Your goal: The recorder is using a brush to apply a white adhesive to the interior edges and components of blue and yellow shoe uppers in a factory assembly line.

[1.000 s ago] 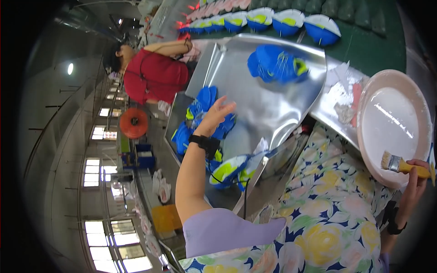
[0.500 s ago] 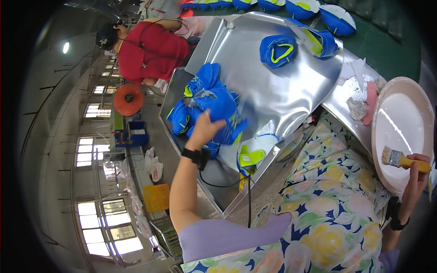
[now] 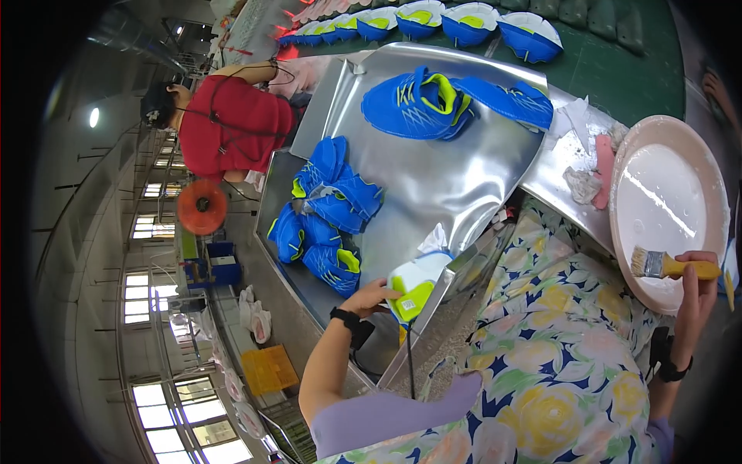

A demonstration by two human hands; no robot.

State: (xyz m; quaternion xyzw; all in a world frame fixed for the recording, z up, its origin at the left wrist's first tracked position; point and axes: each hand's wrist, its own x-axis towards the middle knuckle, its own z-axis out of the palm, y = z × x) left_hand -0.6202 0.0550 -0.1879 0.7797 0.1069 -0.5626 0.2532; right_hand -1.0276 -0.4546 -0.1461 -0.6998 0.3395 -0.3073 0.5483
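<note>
My left hand (image 3: 372, 297) is at the near edge of the metal tray, its fingers closed on the rim of a blue shoe upper (image 3: 433, 271) with a white underside and a lime-green patch inside. A yellow-handled paintbrush (image 3: 680, 267) is in my right hand (image 3: 697, 288), its bristles above a wide basin (image 3: 657, 139) of white liquid. Beside my left hand several blue shoe uppers (image 3: 344, 205) with lime collars lie in a pile. Farther back on the metal sheet rest a blue upper (image 3: 402, 104) on its side and another blue piece (image 3: 510, 102) overlapping it.
A row of blue-and-white uppers (image 3: 464, 25) stands on a green belt (image 3: 610, 77) at the back. Crumpled paper (image 3: 581, 185) and a pink strip (image 3: 603, 170) lie beside the basin. Left of the tray a person in red (image 3: 232, 124) works near an orange fan (image 3: 202, 207). A black cable (image 3: 410, 363) hangs at the tray's near edge.
My left hand has left the pile and come nearer, to the white-lined upper. The far blue uppers now show their sides instead of their openings. The brush stays over the basin.
</note>
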